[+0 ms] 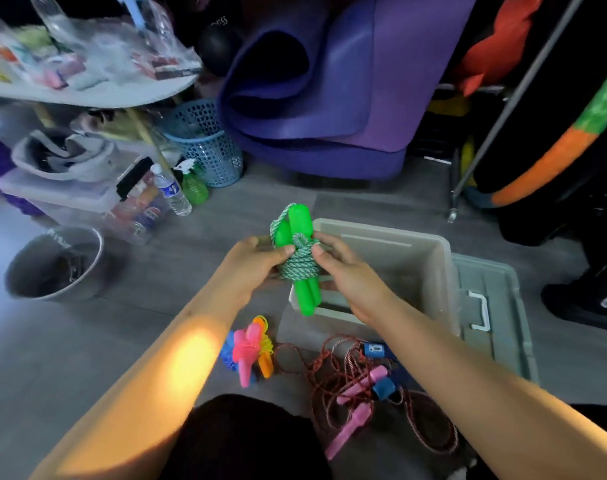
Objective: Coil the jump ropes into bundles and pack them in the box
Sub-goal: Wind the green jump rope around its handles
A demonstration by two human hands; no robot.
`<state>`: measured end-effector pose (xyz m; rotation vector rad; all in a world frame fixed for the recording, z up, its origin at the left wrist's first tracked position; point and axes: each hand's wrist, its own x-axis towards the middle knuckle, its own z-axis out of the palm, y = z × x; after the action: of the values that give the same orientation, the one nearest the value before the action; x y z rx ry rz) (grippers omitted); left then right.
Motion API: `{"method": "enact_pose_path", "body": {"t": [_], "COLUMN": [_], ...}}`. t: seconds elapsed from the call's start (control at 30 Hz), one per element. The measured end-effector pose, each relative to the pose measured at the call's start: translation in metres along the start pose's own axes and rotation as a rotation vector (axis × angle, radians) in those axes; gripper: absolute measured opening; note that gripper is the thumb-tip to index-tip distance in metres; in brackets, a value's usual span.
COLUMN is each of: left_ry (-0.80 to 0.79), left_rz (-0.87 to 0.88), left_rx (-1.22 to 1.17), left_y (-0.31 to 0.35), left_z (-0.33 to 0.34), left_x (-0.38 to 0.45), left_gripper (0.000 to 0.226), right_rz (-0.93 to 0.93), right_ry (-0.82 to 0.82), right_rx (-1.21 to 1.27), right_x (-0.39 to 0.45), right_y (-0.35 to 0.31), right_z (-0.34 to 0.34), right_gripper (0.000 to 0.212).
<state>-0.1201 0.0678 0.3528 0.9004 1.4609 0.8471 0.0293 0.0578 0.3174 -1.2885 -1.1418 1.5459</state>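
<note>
Green plastic-handled jump rope bundle [299, 261], wound in green-white cord, pinched by left hand [257, 263] and right hand [343, 271] above the open grey plastic box [430, 258].

Cluttered home storeroom, yoga mats [329, 81], laundry basket [208, 147]

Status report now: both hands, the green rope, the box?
Left hand and right hand both grip green jump rope bundle, coiled round its handles. Held over box near rim. Nothing in the way; loose red rope on floor.
</note>
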Motion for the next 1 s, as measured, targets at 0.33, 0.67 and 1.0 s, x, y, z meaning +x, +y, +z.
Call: {"method": "enact_pose_path", "body": {"t": [0.33,0.67,1.0], "left_ry": [0.123,0.314,0.24], "left_rz": [-0.16,-0.185,0.031], "left_rx": [-0.118,0.244,0.558], "left_y": [-0.141,-0.27,-0.31], "left_z": [-0.068,-0.049,-0.015], "left_x": [0.067,0.103,0.136], "left_gripper": [0.029,0.039,0.036], "right_rz": [0.216,0.43,0.418], "right_ry": [0.079,0.063,0.205], "right_rx": [-0.12,-0.257,-0.242], "right_x": [0.072,0.093,0.108], "right_y": [0.136,0.29,0.32], "right_z": [0.064,0.073,0.053], "right_gripper": [0.014,0.014,0.041]}}
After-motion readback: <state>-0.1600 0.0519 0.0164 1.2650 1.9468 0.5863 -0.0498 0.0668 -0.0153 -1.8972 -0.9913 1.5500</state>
